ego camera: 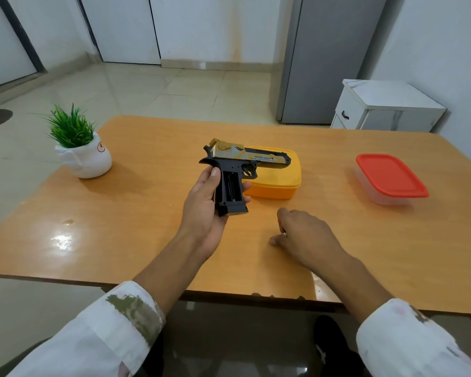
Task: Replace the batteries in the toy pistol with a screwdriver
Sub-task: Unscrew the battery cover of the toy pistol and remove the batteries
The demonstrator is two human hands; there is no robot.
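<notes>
Head view | left hand wraps pistol grip, held over table, before box | grip bay looks open | right hand palm-down on table, fingers curled, glint beneath; can't tell if gripping | risk: small loose part rolls off table; pistol twists in one-handed hold

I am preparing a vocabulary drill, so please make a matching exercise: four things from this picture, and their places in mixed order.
1 toy pistol
2 potted plant
3 yellow box
4 red-lidded container

a right side of the table
b held in the left hand
c left side of the table
d middle, behind the pistol

Pairs: 1-b, 2-c, 3-d, 4-a
</notes>
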